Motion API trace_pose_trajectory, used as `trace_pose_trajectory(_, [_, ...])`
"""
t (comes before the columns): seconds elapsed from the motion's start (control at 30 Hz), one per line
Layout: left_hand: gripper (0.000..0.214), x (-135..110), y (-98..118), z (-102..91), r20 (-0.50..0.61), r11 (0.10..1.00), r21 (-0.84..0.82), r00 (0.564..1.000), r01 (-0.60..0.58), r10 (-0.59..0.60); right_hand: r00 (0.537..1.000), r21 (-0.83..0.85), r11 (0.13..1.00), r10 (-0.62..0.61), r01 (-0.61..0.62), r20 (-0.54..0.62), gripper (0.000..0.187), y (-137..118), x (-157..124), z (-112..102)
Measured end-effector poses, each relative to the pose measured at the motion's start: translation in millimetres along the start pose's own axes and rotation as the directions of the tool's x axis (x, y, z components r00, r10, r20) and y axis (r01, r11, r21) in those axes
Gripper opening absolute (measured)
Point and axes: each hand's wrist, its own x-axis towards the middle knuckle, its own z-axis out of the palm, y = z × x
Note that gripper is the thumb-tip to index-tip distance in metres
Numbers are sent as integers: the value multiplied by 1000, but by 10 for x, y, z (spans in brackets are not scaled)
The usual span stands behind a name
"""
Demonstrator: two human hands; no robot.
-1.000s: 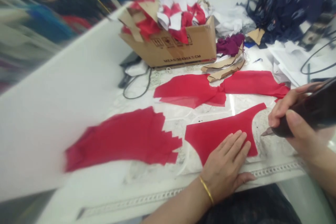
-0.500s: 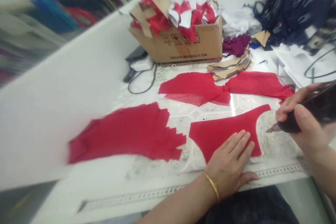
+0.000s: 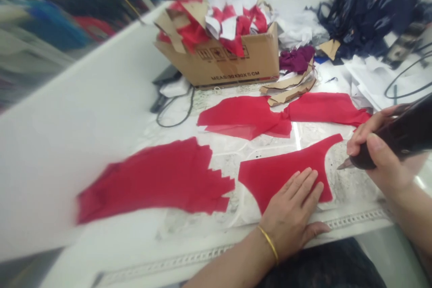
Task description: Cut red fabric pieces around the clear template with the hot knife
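Note:
My left hand (image 3: 292, 209) lies flat, fingers stretched out, on a cut red fabric piece (image 3: 270, 173) with curved edges. A thin gold bracelet (image 3: 269, 244) circles that wrist. In my right hand (image 3: 383, 153) is a black handheld tool with a pointed metal tip (image 3: 401, 132), fingers wrapped round its body. The tip points left, just off the fabric's curved right edge, and whether it touches the table cannot be made out. To the left lies a stack of red fabric pieces (image 3: 158, 180) with staggered edges. Behind are more red pieces (image 3: 243, 114), partly folded.
A cardboard box (image 3: 232, 65) stuffed with red and white scraps stands at the back. Brown paper strips (image 3: 292, 90) and purple cloth (image 3: 297, 59) lie beside it. Dark garments (image 3: 374, 18) are heaped at the back right. A measuring tape (image 3: 357, 219) runs along the front edge.
The whole view has shifted slightly, so things appear a little further left. Both hands, the tool and the fabric keep about the same places relative to one another.

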Motion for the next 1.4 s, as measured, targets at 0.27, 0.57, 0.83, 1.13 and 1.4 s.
trace_pose_trajectory(0.27, [71, 8, -2, -17, -3, 1000, -11, 1000, -10, 10, 991, -4, 994, 109, -109, 83, 25, -106, -95, 8])
trace_pose_trajectory(0.57, [71, 4, -7, 3, 5, 998, -61, 1000, 7, -7, 932, -7, 961, 272, -278, 240, 33, -273, -94, 35])
trace_pose_trajectory(0.83, [70, 1, -9, 2, -7, 998, -61, 1000, 12, -12, 921, 3, 953, 293, -304, 258, 32, -269, -114, 42])
trace_pose_trajectory(1.13, [59, -15, -31, -129, -22, 999, -30, 1000, 13, -14, 952, -5, 975, 218, -222, 217, 29, -146, -168, 7])
trace_pose_trajectory(1.4, [68, -516, -325, -494, -73, 991, 92, 993, 99, -93, 981, 171, 975, 117, -144, 157, 33, -197, -205, 155])
